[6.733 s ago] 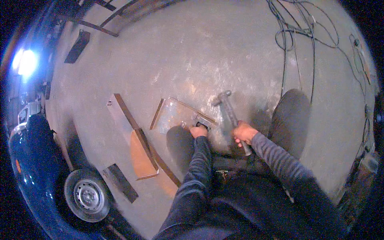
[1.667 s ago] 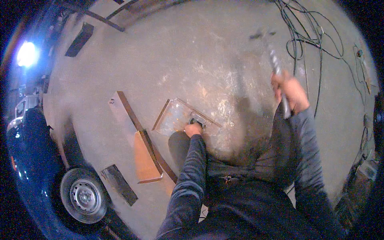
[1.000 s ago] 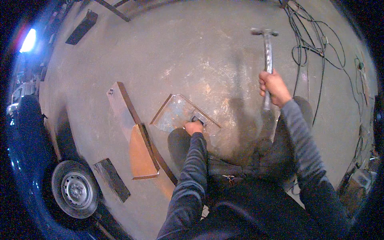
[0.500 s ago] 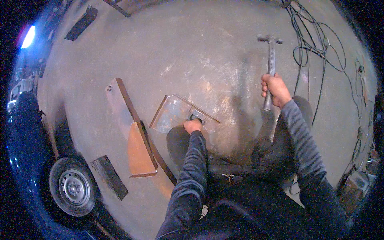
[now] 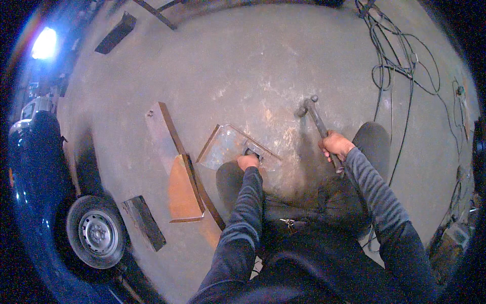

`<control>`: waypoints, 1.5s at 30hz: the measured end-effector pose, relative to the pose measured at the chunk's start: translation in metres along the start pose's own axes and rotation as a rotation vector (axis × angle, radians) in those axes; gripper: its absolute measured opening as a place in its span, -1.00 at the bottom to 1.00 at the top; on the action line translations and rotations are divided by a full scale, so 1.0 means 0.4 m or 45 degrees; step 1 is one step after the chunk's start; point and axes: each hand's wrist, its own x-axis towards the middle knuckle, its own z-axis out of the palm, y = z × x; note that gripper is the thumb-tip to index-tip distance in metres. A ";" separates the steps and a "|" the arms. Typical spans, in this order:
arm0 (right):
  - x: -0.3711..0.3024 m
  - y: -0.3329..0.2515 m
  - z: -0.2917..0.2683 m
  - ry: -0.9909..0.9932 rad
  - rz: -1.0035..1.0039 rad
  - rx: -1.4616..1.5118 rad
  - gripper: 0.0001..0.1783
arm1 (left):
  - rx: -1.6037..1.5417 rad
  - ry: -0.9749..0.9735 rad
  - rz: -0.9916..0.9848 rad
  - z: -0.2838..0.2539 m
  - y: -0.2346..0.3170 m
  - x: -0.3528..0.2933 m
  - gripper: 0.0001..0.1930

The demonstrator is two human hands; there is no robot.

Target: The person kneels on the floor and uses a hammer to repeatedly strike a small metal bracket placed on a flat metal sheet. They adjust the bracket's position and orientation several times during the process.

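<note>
My right hand (image 5: 336,146) is closed round the handle of a ball-peen hammer (image 5: 318,121). The hammer tilts to the left, its head apart from the metal piece. My left hand (image 5: 248,161) is closed at the near edge of a bent sheet-metal piece (image 5: 225,144) with raised edges. A small dark thing shows at its fingers, mostly hidden, and I cannot make out its kind. The sheet-metal piece lies between my left knee and the floor's scuffed patch.
Left of it lie a long metal strip (image 5: 169,126) and a rust-brown panel (image 5: 185,195). A dark block (image 5: 144,223) lies beside a car wheel (image 5: 96,232) on a dark blue car. Tangled cables (image 5: 392,66) cover the floor at far right. Another dark block (image 5: 116,33) lies far left.
The hammer has come down and to the left, from upright to tilted, with my right hand round it. My left hand stays at the sheet-metal piece. The whole view has shifted slightly.
</note>
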 end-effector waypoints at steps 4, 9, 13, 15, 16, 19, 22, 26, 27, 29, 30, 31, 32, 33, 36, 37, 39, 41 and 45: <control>0.040 0.057 -0.004 -0.054 0.030 0.131 -0.74 | 0.122 -0.183 0.029 0.064 -0.015 0.040 -0.63; 0.036 -0.026 -0.091 -0.258 -0.130 0.395 -0.77 | -0.137 -0.266 -0.004 0.127 -0.108 0.145 -0.61; -0.061 -0.217 -0.095 0.123 -0.350 0.456 -0.92 | 0.452 -0.315 0.247 0.139 -0.159 0.157 -0.59; 0.001 -0.226 -0.062 0.195 -0.496 0.551 -0.90 | 0.640 -0.359 0.354 0.156 -0.131 0.139 -0.57; 0.042 -0.195 -0.030 0.333 -0.480 0.273 -0.86 | 0.562 -0.344 0.325 0.161 -0.116 0.124 -0.57; 0.076 -0.036 0.129 -0.102 -0.388 -0.298 -0.70 | 0.180 -0.188 0.157 0.147 -0.091 0.095 -0.58; -0.009 0.004 0.237 -0.340 -0.051 -0.333 -0.69 | -0.074 -0.047 -0.008 0.105 -0.072 0.077 -0.55; 0.004 0.003 0.019 -0.242 0.074 -0.159 -0.88 | -0.312 -0.010 -0.186 0.047 -0.017 0.027 -0.46; -0.025 -0.039 0.004 -0.204 0.052 -0.213 -0.83 | -0.314 -0.021 -0.205 0.031 -0.035 0.032 -0.44; -0.059 -0.061 -0.087 -0.093 0.047 -0.377 -0.72 | -0.308 0.104 -0.196 0.048 0.053 -0.043 -0.53; -0.074 -0.065 -0.141 -0.055 0.042 -0.492 -0.68 | -0.308 0.161 -0.178 0.056 0.107 -0.073 -0.57; -0.086 -0.090 -0.157 -0.050 0.015 -0.608 -0.63 | -0.240 0.115 -0.128 0.070 0.088 -0.065 -0.50; -0.093 -0.113 -0.172 -0.002 0.002 -0.683 -0.64 | -0.221 0.140 -0.166 0.095 0.082 -0.046 -0.53; -0.099 -0.136 -0.161 0.014 -0.019 -0.751 -0.64 | -0.180 0.187 -0.214 0.116 0.029 -0.002 -0.57; -0.128 -0.192 -0.140 0.148 -0.116 -0.945 -0.62 | -0.041 0.206 -0.215 0.181 -0.073 0.100 -0.64; -0.102 -0.186 -0.119 0.206 -0.259 -1.019 -0.63 | 0.120 0.186 -0.127 0.171 -0.120 0.142 -0.65; -0.100 -0.219 -0.078 0.263 -0.455 -1.053 -0.67 | 0.588 0.178 0.124 0.078 -0.209 0.213 -0.65; -0.087 -0.200 -0.153 0.445 -0.326 -1.093 -0.74 | 0.831 -0.436 0.700 0.136 -0.037 0.077 -0.68; -0.054 -0.252 -0.220 0.511 -0.378 -1.135 -0.82 | 1.174 -0.459 0.997 -0.004 0.067 -0.066 -0.69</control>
